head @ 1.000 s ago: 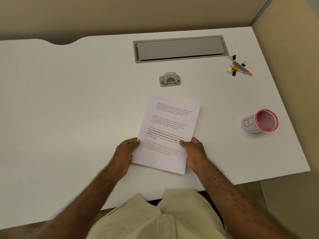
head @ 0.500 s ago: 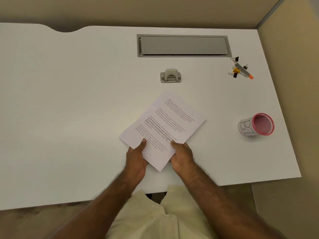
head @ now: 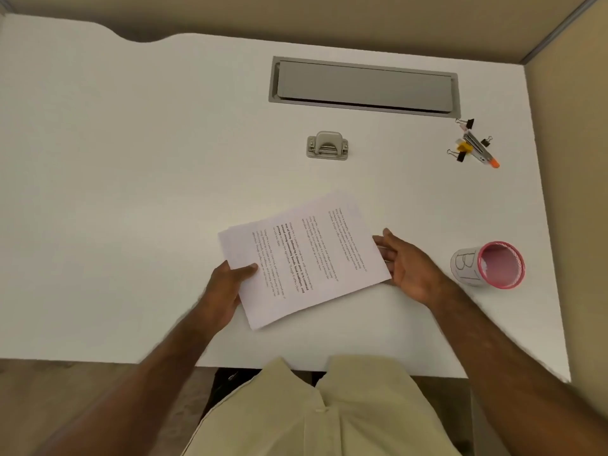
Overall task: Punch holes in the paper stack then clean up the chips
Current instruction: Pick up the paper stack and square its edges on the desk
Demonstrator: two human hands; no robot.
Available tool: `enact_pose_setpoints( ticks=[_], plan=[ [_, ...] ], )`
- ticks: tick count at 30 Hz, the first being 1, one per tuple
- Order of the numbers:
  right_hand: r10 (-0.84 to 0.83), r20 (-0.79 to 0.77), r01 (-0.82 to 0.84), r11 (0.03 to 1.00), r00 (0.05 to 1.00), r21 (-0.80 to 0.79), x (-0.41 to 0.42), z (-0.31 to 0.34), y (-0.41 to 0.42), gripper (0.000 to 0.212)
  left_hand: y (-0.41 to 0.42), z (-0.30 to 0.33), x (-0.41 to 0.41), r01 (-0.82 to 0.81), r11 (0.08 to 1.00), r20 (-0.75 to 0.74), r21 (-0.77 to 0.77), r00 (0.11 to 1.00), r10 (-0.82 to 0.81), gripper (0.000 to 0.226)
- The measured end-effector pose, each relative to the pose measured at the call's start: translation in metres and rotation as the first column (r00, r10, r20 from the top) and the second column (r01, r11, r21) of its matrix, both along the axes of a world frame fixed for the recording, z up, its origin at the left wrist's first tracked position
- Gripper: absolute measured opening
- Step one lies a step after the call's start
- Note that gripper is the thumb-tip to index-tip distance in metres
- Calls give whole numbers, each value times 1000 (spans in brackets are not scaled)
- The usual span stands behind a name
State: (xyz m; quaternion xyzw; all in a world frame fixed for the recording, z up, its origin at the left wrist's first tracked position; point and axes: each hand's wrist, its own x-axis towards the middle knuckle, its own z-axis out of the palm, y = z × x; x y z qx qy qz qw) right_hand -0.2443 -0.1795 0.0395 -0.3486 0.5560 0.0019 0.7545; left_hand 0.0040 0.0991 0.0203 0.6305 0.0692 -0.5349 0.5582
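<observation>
A stack of printed white paper [head: 306,258] lies turned sideways on the white desk [head: 131,192], its text running roughly toward the far edge. My left hand [head: 227,286] pinches the stack's near left edge, thumb on top. My right hand [head: 408,266] sits at the stack's right edge with fingers spread and relaxed, touching the paper's side. A grey two-hole punch [head: 327,145] stands farther back, well apart from the paper and both hands. No paper chips are visible.
A pink mesh cup [head: 490,264] marked "B7" lies on its side at the right. Binder clips and an orange-tipped tool [head: 473,146] lie at the back right. A grey cable hatch [head: 363,86] is set into the desk's rear.
The paper stack has been rotated clockwise, from upright to sideways. My right hand left the near edge and moved out to the stack's right side; my left hand kept its grip.
</observation>
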Motion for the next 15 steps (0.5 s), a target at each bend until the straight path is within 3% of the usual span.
enact_pose_setpoints(
  ticks=[3,6,9,11,15],
  plan=[
    [233,-35,-235,969,972,-81,11,5,-11,45,-5,-2,2,50,999,5,6,999,-50,43],
    [326,-120,-346,908,938,-237,27,4,-8,45,-12,-3,1,91,996,4,-1,996,-91,43],
    [417,-322,-523,736,850,-429,38,-1,-4,53,-20,-4,-1,102,995,19,5,995,-102,49],
    [395,-440,-585,644,806,-494,38,-5,-6,57,-24,-5,-1,99,995,30,15,995,-99,50],
    [361,-467,-582,619,807,-527,33,-9,-9,51,-29,-8,-1,78,995,39,59,996,-80,40]
  ],
)
